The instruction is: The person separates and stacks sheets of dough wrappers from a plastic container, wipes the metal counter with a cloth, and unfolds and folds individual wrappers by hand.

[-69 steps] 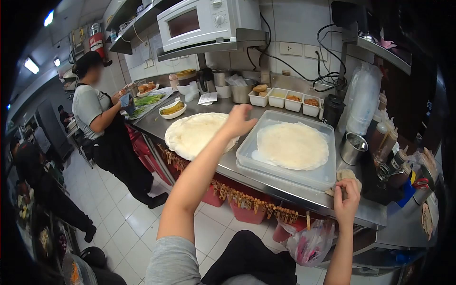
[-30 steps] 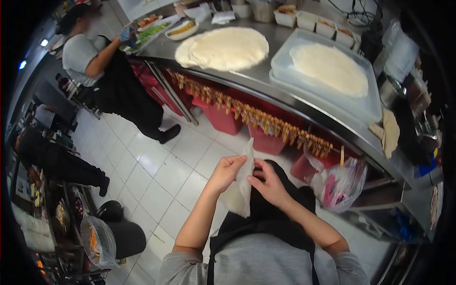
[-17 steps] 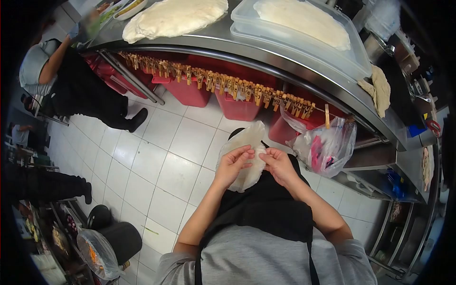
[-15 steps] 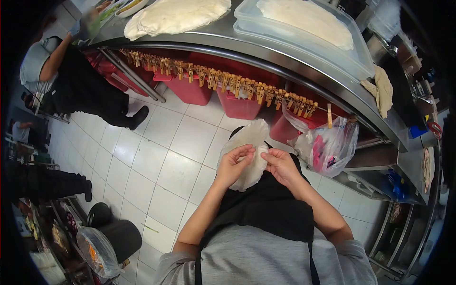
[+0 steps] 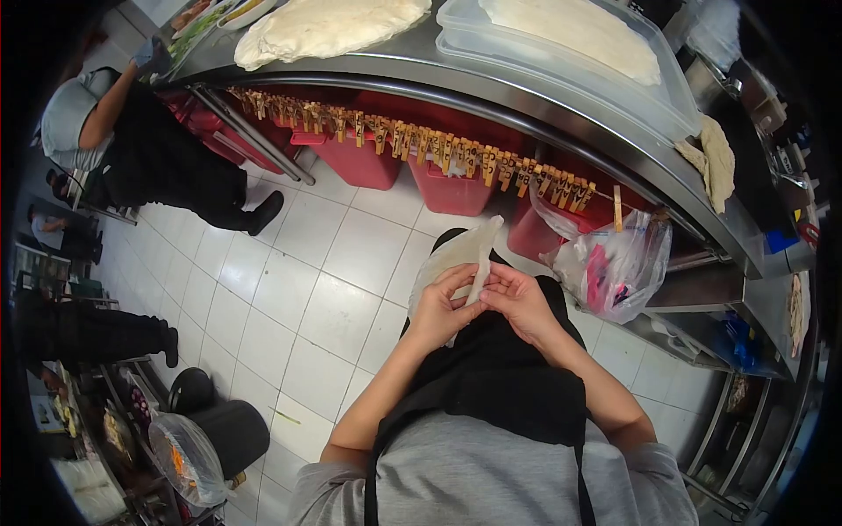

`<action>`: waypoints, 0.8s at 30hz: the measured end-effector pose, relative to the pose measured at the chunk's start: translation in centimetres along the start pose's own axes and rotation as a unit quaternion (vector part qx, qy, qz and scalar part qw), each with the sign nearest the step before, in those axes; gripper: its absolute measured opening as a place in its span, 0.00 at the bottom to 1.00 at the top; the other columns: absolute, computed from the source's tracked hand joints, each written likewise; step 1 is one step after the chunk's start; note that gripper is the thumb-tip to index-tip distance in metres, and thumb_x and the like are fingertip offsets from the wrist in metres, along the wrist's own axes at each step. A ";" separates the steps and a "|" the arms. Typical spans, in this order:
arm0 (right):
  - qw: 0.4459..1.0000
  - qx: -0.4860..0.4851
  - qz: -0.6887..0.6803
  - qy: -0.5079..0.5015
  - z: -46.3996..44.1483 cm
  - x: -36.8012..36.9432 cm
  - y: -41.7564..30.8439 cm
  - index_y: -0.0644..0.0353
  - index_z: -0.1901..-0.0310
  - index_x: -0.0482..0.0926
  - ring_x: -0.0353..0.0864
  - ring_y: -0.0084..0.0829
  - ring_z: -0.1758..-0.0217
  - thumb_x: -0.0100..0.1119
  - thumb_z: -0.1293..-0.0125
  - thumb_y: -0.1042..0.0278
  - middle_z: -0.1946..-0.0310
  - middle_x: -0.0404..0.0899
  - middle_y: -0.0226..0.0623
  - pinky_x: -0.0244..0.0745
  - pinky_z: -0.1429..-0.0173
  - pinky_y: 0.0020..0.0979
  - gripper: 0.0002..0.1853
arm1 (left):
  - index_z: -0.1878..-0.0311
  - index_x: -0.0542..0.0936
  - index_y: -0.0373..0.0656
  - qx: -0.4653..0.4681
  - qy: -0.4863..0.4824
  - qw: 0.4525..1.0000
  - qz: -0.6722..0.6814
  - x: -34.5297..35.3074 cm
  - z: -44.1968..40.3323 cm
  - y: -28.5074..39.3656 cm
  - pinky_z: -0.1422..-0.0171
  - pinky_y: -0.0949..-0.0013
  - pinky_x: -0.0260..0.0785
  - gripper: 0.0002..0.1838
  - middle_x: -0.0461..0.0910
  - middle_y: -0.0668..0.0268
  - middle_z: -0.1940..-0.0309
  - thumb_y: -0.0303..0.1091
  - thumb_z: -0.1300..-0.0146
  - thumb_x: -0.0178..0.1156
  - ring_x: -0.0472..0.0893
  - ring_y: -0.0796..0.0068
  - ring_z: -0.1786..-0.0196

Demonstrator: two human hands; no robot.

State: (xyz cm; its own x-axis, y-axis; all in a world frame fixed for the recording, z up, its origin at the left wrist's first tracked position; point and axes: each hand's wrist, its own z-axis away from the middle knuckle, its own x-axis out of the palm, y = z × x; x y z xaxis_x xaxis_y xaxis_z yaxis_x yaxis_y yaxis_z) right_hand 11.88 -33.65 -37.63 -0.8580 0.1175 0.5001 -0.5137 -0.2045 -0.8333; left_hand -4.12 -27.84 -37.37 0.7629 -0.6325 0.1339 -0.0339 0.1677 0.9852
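Observation:
A thin, pale round sheet [image 5: 447, 260] hangs between my two hands, above the black apron. My left hand [image 5: 445, 307] grips its near edge from the left, fingers bent round it. My right hand [image 5: 517, 302] pinches the same edge from the right, fingertips close to those of the left. On the steel counter [image 5: 412, 67] lies a stack of pale flat rounds [image 5: 329, 28]. To its right a clear plastic tray [image 5: 561, 66] holds another pale round [image 5: 583, 33]. A beige cloth [image 5: 712, 165] rests at the counter's right edge.
Wooden clothespins [image 5: 438, 151] hang on a line under the counter, before red bins [image 5: 355, 159]. A plastic bag [image 5: 614, 267] hangs at the right. A co-worker [image 5: 153, 153] stands at the left. A black bin [image 5: 232, 436] stands at lower left on the tiled floor.
The view has tipped down from the counter. My hands, earlier apart over the counter and tray, now hold the sheet together. Since half a second ago its edge has folded up between my fingers.

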 end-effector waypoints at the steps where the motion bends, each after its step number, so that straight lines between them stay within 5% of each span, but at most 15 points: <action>1: 1.000 -0.006 -0.003 -0.002 -0.2 -0.4 0.4 0.67 0.40 0.70 0.80 0.24 0.54 0.57 0.37 0.82 0.55 0.78 0.36 0.78 0.50 0.26 0.22 | 0.38 0.72 0.39 -0.003 0.001 1.000 0.000 0.0 0.0 0.0 0.39 0.65 0.73 0.29 0.66 0.65 0.38 0.19 0.45 0.66 0.70 0.70 0.37; 8: 0.999 -0.024 -0.007 0.028 -0.1 -0.5 0.5 0.67 0.40 0.70 0.79 0.24 0.54 0.58 0.38 0.83 0.57 0.79 0.37 0.78 0.49 0.25 0.23 | 0.41 0.74 0.36 -0.008 0.003 1.000 -0.006 -0.5 0.0 -0.6 0.41 0.71 0.72 0.24 0.67 0.65 0.41 0.19 0.43 0.64 0.73 0.76 0.42; 11: 0.999 -0.028 -0.004 0.016 -0.2 -0.8 0.8 0.66 0.40 0.70 0.80 0.24 0.55 0.57 0.37 0.83 0.57 0.79 0.37 0.78 0.49 0.25 0.23 | 0.43 0.75 0.36 0.063 0.014 0.998 -0.014 -0.5 -0.2 -2.2 0.46 0.75 0.73 0.21 0.74 0.67 0.52 0.22 0.40 0.63 0.76 0.79 0.50; 14: 0.999 -0.012 0.012 0.035 0.0 -0.5 0.1 0.65 0.41 0.71 0.80 0.24 0.54 0.57 0.37 0.82 0.55 0.78 0.38 0.77 0.49 0.25 0.21 | 0.44 0.77 0.37 -0.058 0.033 0.991 0.118 -1.1 0.1 -2.4 0.53 0.79 0.74 0.18 0.79 0.71 0.64 0.25 0.38 0.63 0.79 0.82 0.57; 17: 0.998 -0.023 0.037 0.049 0.3 0.3 -0.6 0.64 0.48 0.73 0.79 0.23 0.55 0.59 0.39 0.82 0.57 0.78 0.35 0.76 0.49 0.24 0.17 | 0.48 0.79 0.37 -0.101 0.070 0.974 0.192 -0.8 0.2 -1.2 0.60 0.81 0.73 0.15 0.81 0.70 0.66 0.29 0.37 0.64 0.78 0.85 0.64; 24: 0.981 -0.115 0.145 0.054 0.2 0.6 0.9 0.60 0.60 0.70 0.75 0.17 0.58 0.63 0.47 0.86 0.65 0.72 0.27 0.74 0.52 0.21 0.16 | 0.48 0.78 0.38 -0.092 0.077 0.971 0.205 -0.4 -0.4 -2.0 0.57 0.79 0.75 0.15 0.81 0.68 0.62 0.28 0.37 0.63 0.80 0.82 0.61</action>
State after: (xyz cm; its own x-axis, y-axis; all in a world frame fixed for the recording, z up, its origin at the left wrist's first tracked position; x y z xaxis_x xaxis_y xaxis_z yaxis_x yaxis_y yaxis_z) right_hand 10.94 -33.97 -38.02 -0.9574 0.1913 0.2163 -0.2244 -0.0212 -0.9743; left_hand -4.08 -27.64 -39.44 0.7975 -0.3655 0.4800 -0.2501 0.5238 0.8143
